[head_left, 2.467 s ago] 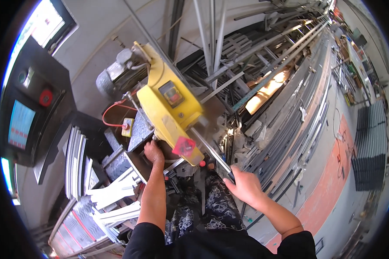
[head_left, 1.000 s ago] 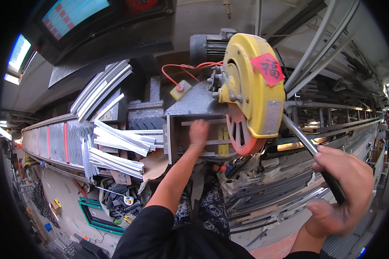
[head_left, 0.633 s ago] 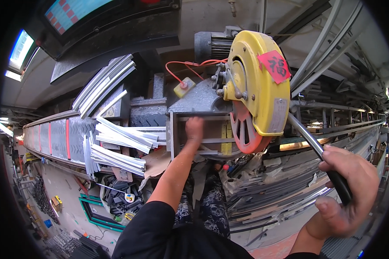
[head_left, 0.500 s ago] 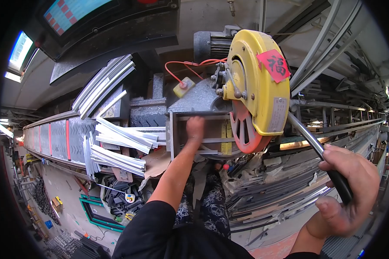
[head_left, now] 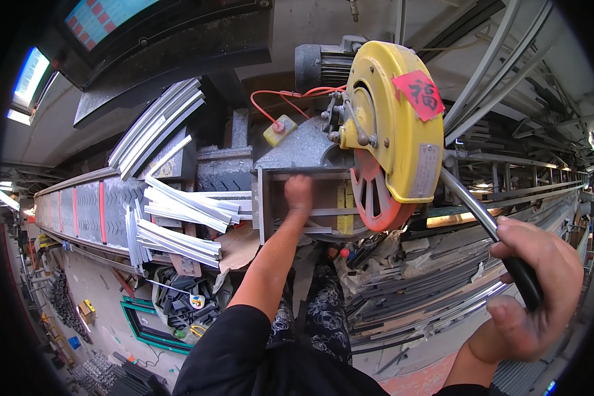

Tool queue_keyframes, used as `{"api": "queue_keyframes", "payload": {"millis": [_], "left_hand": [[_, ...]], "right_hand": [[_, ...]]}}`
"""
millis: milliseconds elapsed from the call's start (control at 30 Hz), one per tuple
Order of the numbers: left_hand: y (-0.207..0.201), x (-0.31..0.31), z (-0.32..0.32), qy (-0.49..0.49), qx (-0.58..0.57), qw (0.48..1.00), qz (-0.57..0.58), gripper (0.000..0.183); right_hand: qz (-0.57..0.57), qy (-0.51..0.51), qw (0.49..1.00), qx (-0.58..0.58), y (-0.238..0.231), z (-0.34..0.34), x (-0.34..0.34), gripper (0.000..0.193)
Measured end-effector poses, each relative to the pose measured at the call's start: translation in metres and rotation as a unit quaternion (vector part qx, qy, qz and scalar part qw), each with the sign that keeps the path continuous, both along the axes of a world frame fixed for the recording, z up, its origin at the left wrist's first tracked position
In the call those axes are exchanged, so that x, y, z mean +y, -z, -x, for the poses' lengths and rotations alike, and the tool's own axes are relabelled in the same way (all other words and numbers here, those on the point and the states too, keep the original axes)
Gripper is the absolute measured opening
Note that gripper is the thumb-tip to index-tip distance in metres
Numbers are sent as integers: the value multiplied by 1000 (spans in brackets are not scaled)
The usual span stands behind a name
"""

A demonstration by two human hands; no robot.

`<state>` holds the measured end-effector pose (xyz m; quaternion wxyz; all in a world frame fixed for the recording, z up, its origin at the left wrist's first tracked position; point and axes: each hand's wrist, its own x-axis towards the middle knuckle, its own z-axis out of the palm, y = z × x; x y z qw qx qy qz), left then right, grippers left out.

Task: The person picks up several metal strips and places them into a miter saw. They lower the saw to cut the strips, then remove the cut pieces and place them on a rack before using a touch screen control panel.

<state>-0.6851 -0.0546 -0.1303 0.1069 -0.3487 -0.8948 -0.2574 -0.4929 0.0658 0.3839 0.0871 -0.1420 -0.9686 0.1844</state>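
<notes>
A yellow-cased cut-off saw (head_left: 383, 112) stands before me, its red slotted guard (head_left: 375, 201) lowered toward the saw bed (head_left: 265, 218). My right hand (head_left: 538, 284) is closed loosely round the black grip of the saw handle (head_left: 472, 206), a metal bar slanting up to the casing. Over the bed, left of the guard, my left hand (head_left: 299, 191) is closed with its knuckles up. Its fingertips are hidden, and whatever they hold or press cannot be made out. A metal strip (head_left: 333, 212) crosses the bed to the right of my left wrist.
Silvery cut profiles (head_left: 185, 204) lie in bundles left of the bed, beside a long dark conveyor (head_left: 86, 211). A yellow switch box (head_left: 280, 131) with an orange cable sits behind the bed. Long profiles (head_left: 429, 297) are stacked at the right. A control panel (head_left: 178, 49) hangs at upper left.
The view has shifted very slightly. Both hands keep their places, the left over the saw bed and the right on the saw handle.
</notes>
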Motion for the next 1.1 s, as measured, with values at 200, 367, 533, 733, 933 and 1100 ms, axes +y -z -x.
{"api": "queue_keyframes", "payload": {"millis": [200,367,533,733,933,1100], "left_hand": [[3,-1,1,21,-8,1000,3,6],[-6,5,-1,9,60,998,-34,7],[-29,-5,-17,35,8,999,-26,3],[-40,-41,-62,147,-110,982,50,24],[-47,-32,-53,147,-116,976,111,15],[-72,-36,-48,141,-135,980,45,10]], "right_hand": [[19,57,998,-4,-2,0,-8,66],[21,52,998,-3,-3,1,-7,63],[27,39,999,1,-3,0,-5,59],[46,69,996,24,0,1,-9,58],[-2,54,999,-1,-5,4,-9,57],[56,99,993,-15,-7,4,-13,55]]}}
